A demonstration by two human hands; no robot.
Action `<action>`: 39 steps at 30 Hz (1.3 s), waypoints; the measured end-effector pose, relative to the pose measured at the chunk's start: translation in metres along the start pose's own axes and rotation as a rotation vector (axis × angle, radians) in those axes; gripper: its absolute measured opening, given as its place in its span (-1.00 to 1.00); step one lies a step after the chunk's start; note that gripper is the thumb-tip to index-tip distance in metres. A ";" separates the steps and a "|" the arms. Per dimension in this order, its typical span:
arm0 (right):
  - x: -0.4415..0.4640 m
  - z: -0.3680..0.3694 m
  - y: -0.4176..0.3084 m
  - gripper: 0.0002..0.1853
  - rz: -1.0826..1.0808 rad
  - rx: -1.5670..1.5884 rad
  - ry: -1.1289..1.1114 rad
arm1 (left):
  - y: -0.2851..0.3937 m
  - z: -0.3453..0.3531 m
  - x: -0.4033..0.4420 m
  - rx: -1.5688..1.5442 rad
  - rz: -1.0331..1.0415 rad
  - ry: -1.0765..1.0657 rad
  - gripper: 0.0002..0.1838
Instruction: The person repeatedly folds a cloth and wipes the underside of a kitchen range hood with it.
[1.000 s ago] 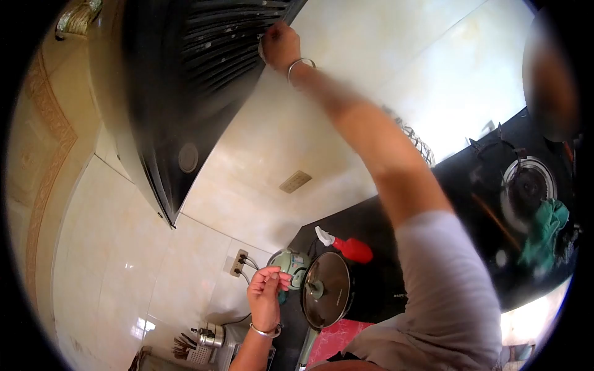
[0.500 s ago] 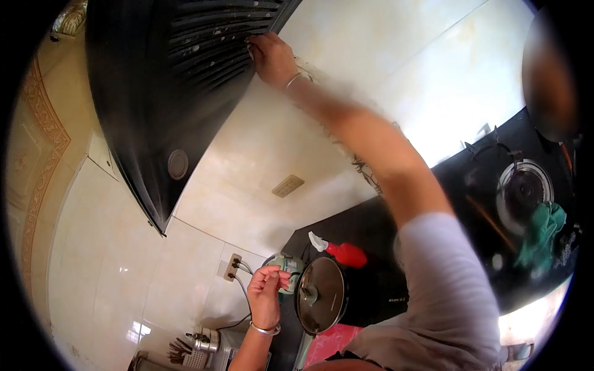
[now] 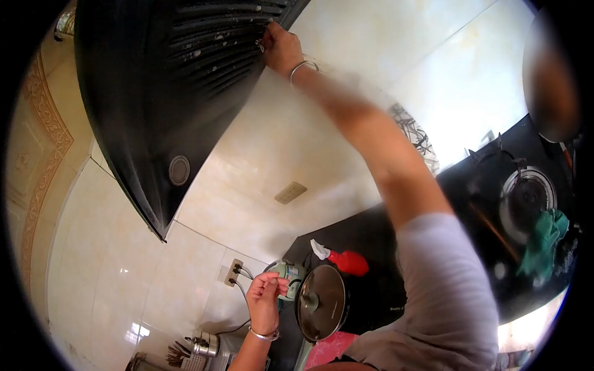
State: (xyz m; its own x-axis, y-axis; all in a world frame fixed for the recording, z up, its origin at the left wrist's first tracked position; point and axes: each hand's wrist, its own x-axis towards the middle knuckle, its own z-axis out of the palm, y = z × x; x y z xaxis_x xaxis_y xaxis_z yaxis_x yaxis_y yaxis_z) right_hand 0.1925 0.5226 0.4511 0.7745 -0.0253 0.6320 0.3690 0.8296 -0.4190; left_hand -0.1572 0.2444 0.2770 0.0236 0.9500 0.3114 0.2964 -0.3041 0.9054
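At the top, my right hand (image 3: 282,49) is closed against the slatted underside of a black range hood (image 3: 130,93). A small, pale, shiny bit shows at its fingertips, but I cannot make out what it is. White, foam-like spots dot the slats. Lower down, my left hand (image 3: 264,303) is raised with its fingers curled in towards the thumb, and nothing shows in it. It is in front of a pale green appliance (image 3: 289,271) and beside a pan with a glass lid (image 3: 322,302).
A red spray bottle (image 3: 349,262) with a white nozzle lies on the black counter. At right are a gas burner (image 3: 529,195) and a green cloth (image 3: 544,244). Plugs fill a wall socket (image 3: 233,272). Utensils (image 3: 177,355) stand at the bottom left.
My right hand has shifted slightly right and up along the edge of the slats, still closed. My left hand stays nearly in place, and the view has moved a little.
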 end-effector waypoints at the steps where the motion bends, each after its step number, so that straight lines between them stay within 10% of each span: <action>1: 0.001 0.000 0.000 -0.94 0.003 0.006 -0.006 | -0.001 -0.001 0.001 0.000 0.002 -0.002 -0.90; 39: -0.015 0.022 -0.026 -0.87 0.402 0.136 0.324 | -0.006 -0.023 -0.021 -0.060 0.029 -0.009 -0.90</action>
State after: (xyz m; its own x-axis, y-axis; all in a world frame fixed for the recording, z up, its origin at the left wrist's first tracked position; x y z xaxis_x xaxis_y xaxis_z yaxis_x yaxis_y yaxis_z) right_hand 0.1603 0.5137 0.4671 0.9681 0.1562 0.1960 -0.0427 0.8734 -0.4851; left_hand -0.1816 0.2242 0.2720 0.0405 0.9412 0.3353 0.2379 -0.3350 0.9117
